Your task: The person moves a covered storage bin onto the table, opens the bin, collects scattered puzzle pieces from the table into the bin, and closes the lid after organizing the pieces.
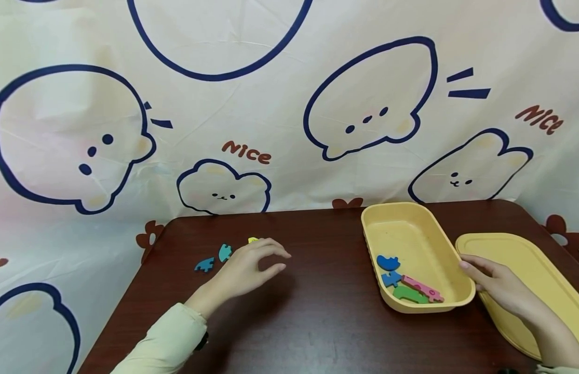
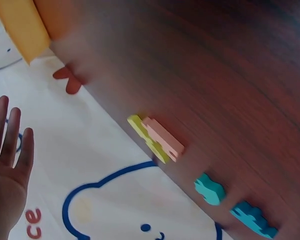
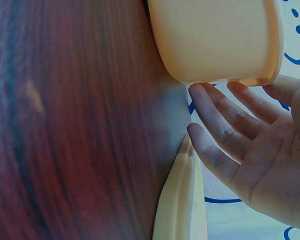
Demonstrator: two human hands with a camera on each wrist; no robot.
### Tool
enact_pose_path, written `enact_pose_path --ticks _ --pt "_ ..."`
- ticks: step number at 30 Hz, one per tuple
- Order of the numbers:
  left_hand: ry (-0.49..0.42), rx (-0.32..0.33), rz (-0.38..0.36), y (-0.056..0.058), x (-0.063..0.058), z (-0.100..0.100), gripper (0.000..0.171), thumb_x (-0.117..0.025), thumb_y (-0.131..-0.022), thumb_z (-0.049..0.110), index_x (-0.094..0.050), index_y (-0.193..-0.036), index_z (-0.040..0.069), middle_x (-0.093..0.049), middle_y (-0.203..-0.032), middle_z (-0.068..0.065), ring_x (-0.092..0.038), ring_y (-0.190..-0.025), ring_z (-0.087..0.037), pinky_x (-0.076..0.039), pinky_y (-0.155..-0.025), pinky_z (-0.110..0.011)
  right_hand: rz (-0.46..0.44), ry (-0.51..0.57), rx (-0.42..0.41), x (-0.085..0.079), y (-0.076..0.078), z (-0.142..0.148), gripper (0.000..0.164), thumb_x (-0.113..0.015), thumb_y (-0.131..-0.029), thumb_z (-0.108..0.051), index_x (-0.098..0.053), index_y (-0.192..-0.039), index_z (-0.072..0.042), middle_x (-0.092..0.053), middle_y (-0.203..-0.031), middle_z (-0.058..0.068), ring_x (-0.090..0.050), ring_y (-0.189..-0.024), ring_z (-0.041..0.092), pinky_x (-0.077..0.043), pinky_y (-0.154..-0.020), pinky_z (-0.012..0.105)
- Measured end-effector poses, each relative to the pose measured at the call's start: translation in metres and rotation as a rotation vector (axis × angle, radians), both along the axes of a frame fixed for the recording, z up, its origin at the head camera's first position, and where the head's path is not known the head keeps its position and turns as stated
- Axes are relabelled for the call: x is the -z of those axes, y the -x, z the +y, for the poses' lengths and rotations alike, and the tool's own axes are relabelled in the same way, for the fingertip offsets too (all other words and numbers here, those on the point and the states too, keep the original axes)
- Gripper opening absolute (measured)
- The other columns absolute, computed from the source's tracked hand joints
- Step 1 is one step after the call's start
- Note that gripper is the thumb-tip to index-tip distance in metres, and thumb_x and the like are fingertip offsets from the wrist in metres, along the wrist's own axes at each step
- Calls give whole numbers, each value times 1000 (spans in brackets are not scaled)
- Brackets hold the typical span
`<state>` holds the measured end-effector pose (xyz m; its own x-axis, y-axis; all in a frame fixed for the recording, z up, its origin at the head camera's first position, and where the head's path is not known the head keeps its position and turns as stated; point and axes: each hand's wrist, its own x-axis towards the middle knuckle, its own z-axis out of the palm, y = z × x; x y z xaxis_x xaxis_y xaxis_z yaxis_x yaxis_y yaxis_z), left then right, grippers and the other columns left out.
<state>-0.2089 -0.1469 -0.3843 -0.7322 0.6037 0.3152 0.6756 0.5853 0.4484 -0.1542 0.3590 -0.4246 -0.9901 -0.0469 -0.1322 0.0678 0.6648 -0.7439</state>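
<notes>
My left hand hovers over the left of the table with fingers relaxed and nothing in them; the left wrist view shows the same hand at its edge. Near it lie a blue puzzle piece, a teal puzzle piece and a yellow one, mostly hidden by the hand. A pink piece lies against the yellow piece in the left wrist view. On the right, my right hand holds the rim of a yellow box, thumb at the rim and fingertips against the outer wall.
Inside the box are two blue pieces, a pink piece and a green piece. A yellow lid lies right of the box, partly under the right forearm. A printed cloth hangs behind the dark table.
</notes>
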Motion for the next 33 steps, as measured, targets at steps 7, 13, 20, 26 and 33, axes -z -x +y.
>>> enact_pose_path --ticks 7,13,20,26,33 --pt "-42 -67 -18 3 1 -15 22 -74 -91 22 -72 -113 24 -63 -114 14 -58 -110 -7 -52 -88 -34 -13 -9 2 -1 1 0 63 -38 -109 -35 -34 -144 16 -49 -132 38 -64 -83 11 -49 -68 26" --pt "-47 -123 -29 5 6 -28 24 -76 -89 19 -72 -112 27 -63 -115 17 -58 -112 -9 -51 -92 -39 -6 -9 1 -2 -1 -1 61 -38 -109 -34 -35 -143 16 -49 -132 38 -64 -83 9 -50 -68 25" --pt "-39 -194 -18 9 13 -43 24 -78 -88 18 -72 -109 28 -64 -109 13 -61 -96 -17 -53 -78 -39 -11 -10 9 -2 0 0 61 -38 -108 -35 -35 -143 16 -51 -131 37 -63 -82 9 -49 -67 25" --pt "-30 -239 -59 12 17 -55 18 -75 -90 27 -72 -108 28 -64 -108 13 -63 -103 -21 -51 -87 -45 -11 -11 9 -1 0 0 61 -38 -109 -34 -35 -143 16 -51 -130 37 -63 -81 9 -49 -67 25" --pt "-42 -286 -114 18 21 -68 21 -77 -89 20 -74 -110 19 -66 -109 9 -62 -106 -24 -50 -90 -50 -7 -7 8 -1 0 0 61 -39 -109 -34 -35 -143 17 -50 -131 38 -64 -81 9 -49 -68 25"
